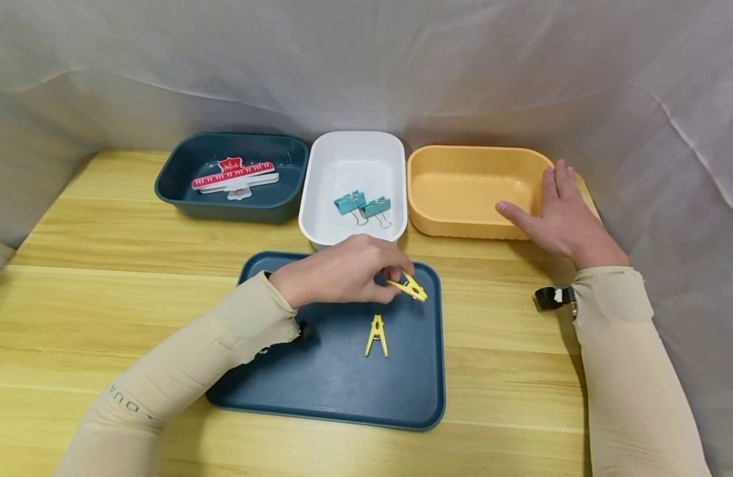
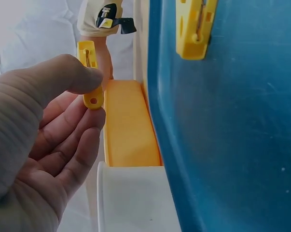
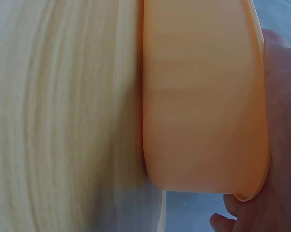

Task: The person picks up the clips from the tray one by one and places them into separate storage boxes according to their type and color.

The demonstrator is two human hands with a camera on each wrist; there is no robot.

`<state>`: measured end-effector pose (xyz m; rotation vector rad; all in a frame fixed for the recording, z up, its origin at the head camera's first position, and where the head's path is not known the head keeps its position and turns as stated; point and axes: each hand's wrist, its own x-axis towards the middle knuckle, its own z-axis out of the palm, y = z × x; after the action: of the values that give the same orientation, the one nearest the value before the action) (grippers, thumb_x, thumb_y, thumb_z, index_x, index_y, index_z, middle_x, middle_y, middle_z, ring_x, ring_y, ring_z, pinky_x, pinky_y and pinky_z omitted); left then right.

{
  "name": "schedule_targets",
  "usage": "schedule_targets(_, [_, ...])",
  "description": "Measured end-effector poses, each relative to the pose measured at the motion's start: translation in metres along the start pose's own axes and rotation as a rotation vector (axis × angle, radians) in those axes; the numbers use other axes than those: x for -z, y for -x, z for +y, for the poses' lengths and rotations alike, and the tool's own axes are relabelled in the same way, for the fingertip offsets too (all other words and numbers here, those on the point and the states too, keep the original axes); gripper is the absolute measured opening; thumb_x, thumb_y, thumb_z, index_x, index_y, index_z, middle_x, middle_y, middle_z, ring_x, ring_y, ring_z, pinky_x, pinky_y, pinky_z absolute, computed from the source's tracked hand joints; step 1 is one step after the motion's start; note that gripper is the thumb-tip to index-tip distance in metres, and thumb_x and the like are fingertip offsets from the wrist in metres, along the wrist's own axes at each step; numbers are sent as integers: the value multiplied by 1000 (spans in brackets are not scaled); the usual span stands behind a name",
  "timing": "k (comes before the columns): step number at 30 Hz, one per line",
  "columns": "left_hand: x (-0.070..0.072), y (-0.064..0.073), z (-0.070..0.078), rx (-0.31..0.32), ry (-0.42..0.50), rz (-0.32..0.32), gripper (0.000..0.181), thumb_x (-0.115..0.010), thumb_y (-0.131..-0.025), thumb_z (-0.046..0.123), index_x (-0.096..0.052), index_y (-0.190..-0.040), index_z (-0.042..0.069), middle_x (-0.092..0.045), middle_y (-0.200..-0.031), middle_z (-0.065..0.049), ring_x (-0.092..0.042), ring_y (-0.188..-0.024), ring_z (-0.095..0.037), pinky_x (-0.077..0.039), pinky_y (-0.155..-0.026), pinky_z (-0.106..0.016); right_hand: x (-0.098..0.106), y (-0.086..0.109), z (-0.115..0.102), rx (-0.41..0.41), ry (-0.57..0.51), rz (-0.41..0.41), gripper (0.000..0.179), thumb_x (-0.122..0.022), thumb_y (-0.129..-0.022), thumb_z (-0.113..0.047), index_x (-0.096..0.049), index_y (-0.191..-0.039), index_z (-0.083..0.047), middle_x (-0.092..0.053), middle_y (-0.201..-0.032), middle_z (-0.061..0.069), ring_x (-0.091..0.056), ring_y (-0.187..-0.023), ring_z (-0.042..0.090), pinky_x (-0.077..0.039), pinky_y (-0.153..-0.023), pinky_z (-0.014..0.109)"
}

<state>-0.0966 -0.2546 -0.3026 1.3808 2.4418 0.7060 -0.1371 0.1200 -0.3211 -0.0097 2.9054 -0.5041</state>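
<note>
My left hand (image 1: 354, 270) pinches a yellow clothespin (image 1: 411, 288) between thumb and fingers above the dark blue tray (image 1: 319, 391). In the left wrist view that clothespin (image 2: 93, 100) stands upright at the thumb tip. Another yellow clothespin (image 1: 376, 336) lies on the tray below the hand. My right hand (image 1: 566, 222) rests on the right end of the yellow bin (image 1: 468, 228), thumb extended over the rim and fingers fairly straight along the end. Seen from the right wrist, the bin's outer wall (image 3: 203, 106) hides part of that hand.
Left of the yellow bin stands a white bin (image 1: 319, 192) with two teal binder clips (image 1: 375, 207). Farther left, a dark blue bin (image 1: 235, 211) holds a red clip (image 1: 232, 173) and a white clip (image 1: 240, 187). Grey cloth (image 1: 354, 66) hangs behind the wooden table (image 1: 104, 305).
</note>
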Motion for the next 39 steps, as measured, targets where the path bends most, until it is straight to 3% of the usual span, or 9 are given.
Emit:
schedule_targets(10, [9,-5,6,-55,-21,51,29,-73,-92,15,-74,-120,9,-71,-95,3,-68,-88,-16,-55,-81,-22,0,1,1,6,0,6,115,-35,-96,-80,23,-157,-1,40,-162,14,34,-154,38,2,-127,67])
schedule_targets(24, [16,-13,10,-46,-18,131,28,-73,-92,16,-74,-119,9,-69,-94,2,-64,-86,-16,-53,-79,-23,0,0,1,3,-2,2,116,-35,-95,-80,23,-157,-1,40,-162,13,33,-154,38,1,-127,67])
schedule_targets(39, [16,-33,13,-70,28,213,28,-71,-91,14,-74,-119,8,-72,-96,1,-66,-85,-13,-54,-79,-22,0,1,1,-11,3,7,116,-35,-94,-82,22,-158,-3,40,-163,11,33,-155,38,0,-127,68])
